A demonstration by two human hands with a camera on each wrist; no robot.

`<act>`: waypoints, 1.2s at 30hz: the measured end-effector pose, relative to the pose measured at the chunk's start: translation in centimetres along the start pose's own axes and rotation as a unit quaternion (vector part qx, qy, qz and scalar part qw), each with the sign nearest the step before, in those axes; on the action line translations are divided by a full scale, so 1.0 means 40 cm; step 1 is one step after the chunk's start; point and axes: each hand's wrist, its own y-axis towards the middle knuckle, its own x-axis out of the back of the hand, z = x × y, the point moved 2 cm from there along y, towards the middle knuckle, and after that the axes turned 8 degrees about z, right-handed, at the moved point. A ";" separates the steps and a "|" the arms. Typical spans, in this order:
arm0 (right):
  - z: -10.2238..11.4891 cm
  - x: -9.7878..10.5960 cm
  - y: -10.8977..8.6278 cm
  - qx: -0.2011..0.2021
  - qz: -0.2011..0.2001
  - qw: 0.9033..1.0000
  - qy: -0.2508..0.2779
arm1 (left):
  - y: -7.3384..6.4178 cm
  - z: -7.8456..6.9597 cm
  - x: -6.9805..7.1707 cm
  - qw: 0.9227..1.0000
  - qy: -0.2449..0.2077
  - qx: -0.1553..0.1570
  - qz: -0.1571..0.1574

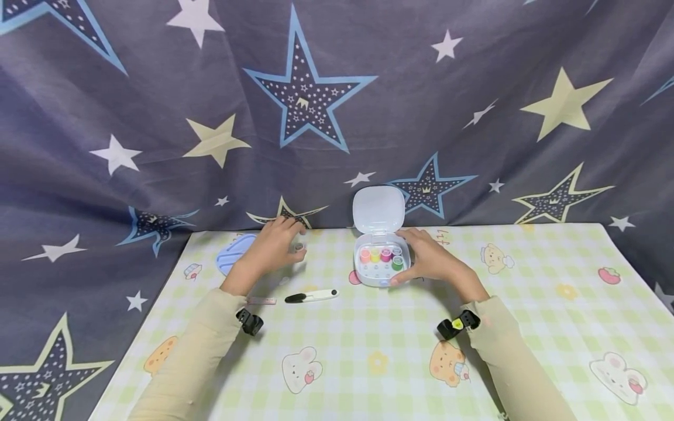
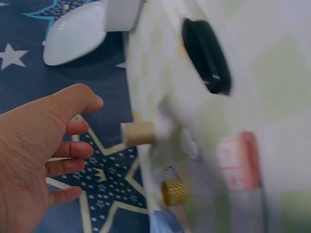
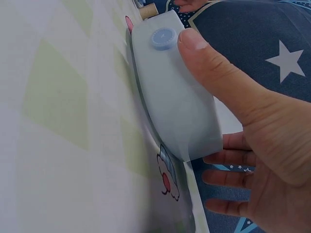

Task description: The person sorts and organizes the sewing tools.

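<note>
A white sewing box [image 1: 371, 279] stands with its lid [image 1: 379, 209] raised. Several coloured thread spools [image 1: 386, 255] sit in its back part, and small pegs show in front of them. My right hand [image 1: 429, 257] grips the box by its right side, thumb at the front near the blue button [image 3: 163, 38], fingers behind. To the left, my left hand [image 1: 274, 242] reaches over the table with fingers loosely curved. Beside it, apart from the thumb and fingers, a beige thread spool [image 2: 139, 133] stands on the cloth. A gold thimble [image 2: 174, 192] is close by.
Left of the box lies a slim white tool [image 1: 312, 296] with a black end. A pink-and-white strip [image 1: 261, 301], marked like a tape measure, is near the left wrist. Partly behind the left hand is a blue divided tray [image 1: 230, 255]. A star-patterned curtain [image 1: 337, 117] hangs along the table's back edge.
</note>
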 end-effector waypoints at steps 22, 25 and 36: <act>-0.002 0.000 0.003 0.001 0.002 1.000 0.005 | 0.007 0.016 -0.054 0.999 0.029 0.029 0.031; -0.003 0.000 0.003 0.002 0.002 1.000 0.007 | 0.010 0.019 -0.058 0.998 0.034 0.032 0.030; 0.002 0.002 -0.001 0.001 0.002 1.000 0.006 | 0.011 0.024 -0.061 0.998 0.042 0.041 0.039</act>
